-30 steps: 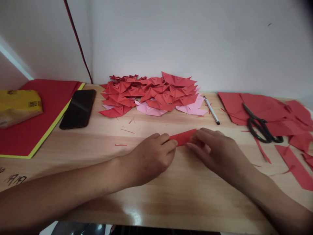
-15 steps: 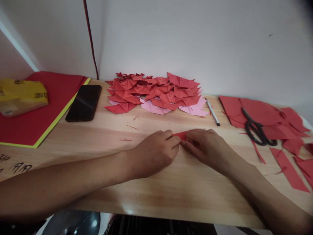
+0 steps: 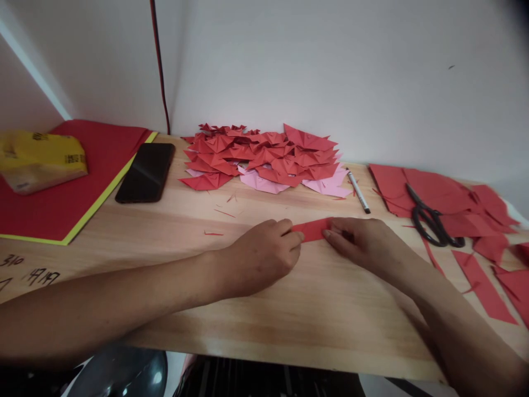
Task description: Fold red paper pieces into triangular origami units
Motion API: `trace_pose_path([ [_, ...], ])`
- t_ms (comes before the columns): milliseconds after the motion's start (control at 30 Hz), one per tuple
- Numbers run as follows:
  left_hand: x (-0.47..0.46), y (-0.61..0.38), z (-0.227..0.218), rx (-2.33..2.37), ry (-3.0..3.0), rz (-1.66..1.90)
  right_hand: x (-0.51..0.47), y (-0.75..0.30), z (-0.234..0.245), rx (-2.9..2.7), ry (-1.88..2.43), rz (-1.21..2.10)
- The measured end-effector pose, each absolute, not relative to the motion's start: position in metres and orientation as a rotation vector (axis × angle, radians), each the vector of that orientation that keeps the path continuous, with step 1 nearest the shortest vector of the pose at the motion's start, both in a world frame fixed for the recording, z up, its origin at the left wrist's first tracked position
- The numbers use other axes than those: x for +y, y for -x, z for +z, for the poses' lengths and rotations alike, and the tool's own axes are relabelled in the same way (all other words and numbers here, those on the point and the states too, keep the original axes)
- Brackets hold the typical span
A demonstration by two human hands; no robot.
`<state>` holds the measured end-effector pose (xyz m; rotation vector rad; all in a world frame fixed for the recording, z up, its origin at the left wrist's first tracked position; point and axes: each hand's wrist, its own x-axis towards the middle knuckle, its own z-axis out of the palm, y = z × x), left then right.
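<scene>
red strip (image 3: 316,230) — ends seemingly pinched

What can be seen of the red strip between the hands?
The red strip looks like paper: plain, matte, narrow, with straight long edges. It slants slightly, its right end higher in the picture. The left hand pinches its left end, the right hand its right end. Whether it is folded or touches the table, I cannot tell.

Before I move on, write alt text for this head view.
A person's left hand and right hand hold a red paper strip toward opposite ends, over a wooden table. Beyond, folded red and pink paper pieces lie by the wall, with a phone to their left and marker, scissors and red paper to their right.
</scene>
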<state>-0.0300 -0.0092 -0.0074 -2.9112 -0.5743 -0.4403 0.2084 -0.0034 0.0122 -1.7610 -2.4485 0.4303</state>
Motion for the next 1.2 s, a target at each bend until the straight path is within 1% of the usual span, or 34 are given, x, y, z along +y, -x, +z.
trace_pose_path([
  [167, -0.01, 0.031, -0.007, -0.56, 2.918, -0.443, -0.009, -0.196, 0.009, -2.379, 1.59, 0.313],
  [333, -0.009, 0.031, -0.009, -0.555, 2.926, -0.479, -0.015, -0.18, 0.004, -2.536, 1.456, 0.249],
  [733, -0.008, 0.031, -0.011, -0.557, 2.911, -0.475, -0.008, -0.194, 0.007, -2.568, 1.656, 0.496],
  [1200, -0.01, 0.031, -0.009, -0.524, 2.901, -0.458, -0.001, -0.207, 0.019, -2.487, 1.868, 0.658],
])
